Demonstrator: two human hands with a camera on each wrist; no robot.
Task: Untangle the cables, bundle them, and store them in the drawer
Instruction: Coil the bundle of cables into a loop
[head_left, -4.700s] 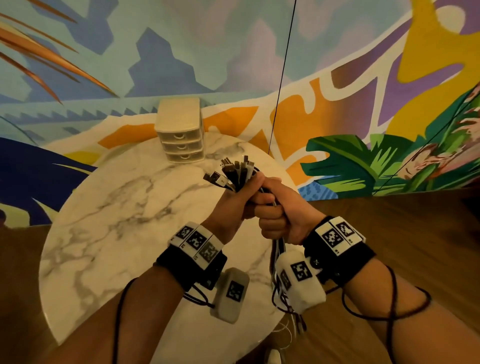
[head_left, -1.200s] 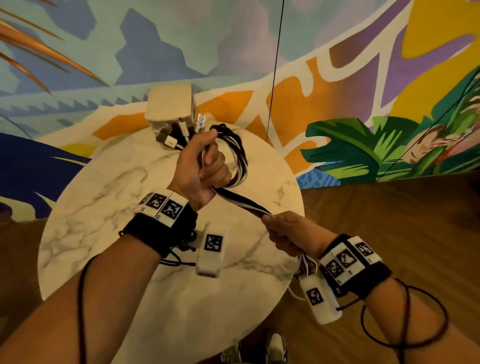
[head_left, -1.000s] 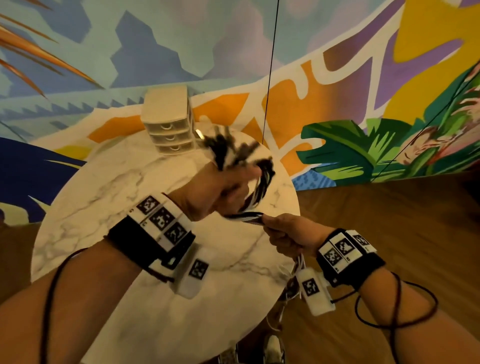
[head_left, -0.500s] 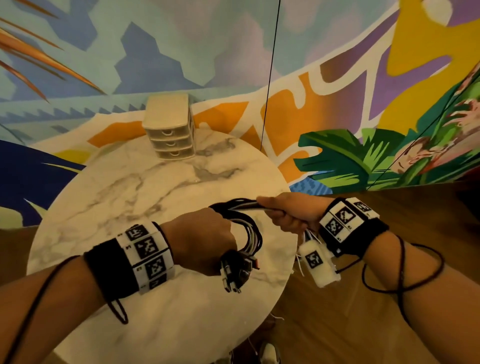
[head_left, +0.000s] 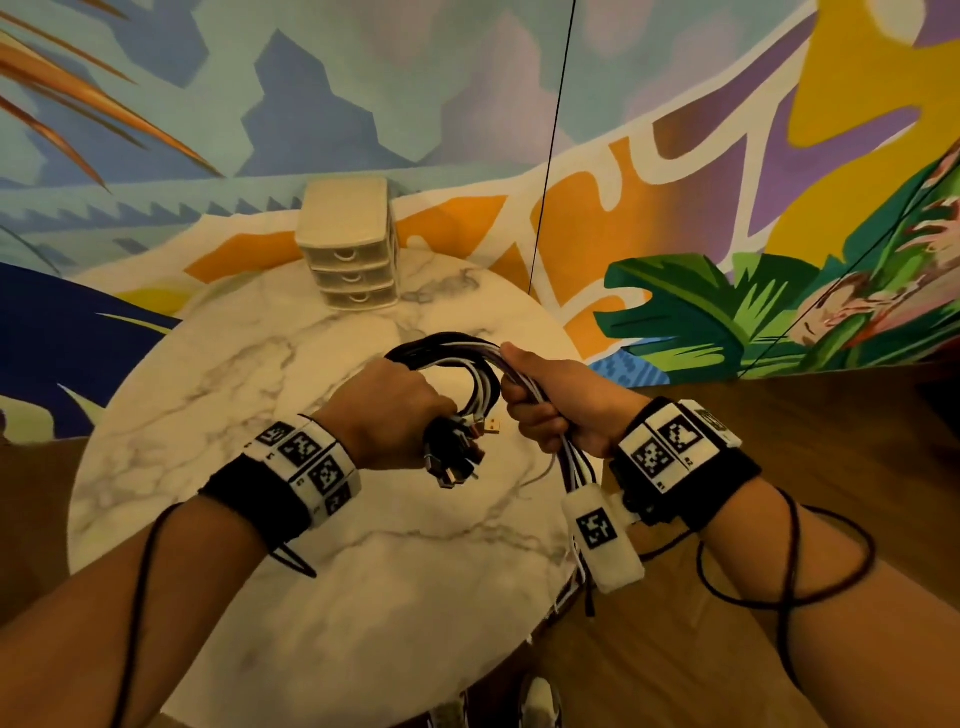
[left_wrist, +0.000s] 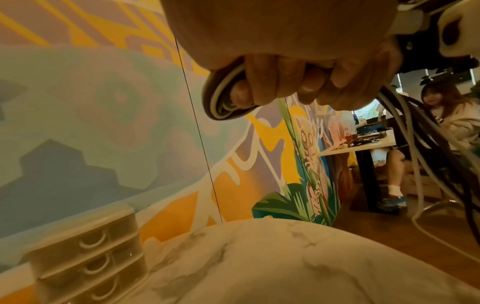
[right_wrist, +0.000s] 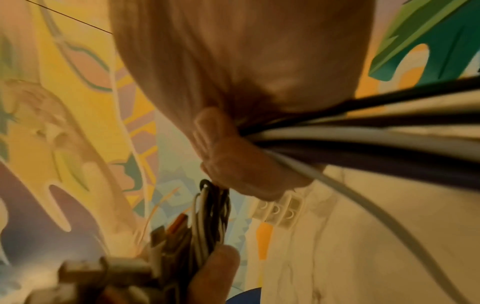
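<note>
Both fists clench the black-and-white cables (head_left: 457, 345): the left hand (head_left: 387, 410) has rolled plugs-down, the right hand (head_left: 550, 400) has risen to three o'clock, so another loop is wound.

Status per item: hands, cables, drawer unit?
left hand: grips the looped cables near the plug ends.
right hand: grips the cable strands.
cables: arched between the two hands, loose ends trailing off the table edge; no tie visible.
plug ends: hang below the left hand.
drawer unit: upright at the table's far edge, all three drawers shut.
</note>
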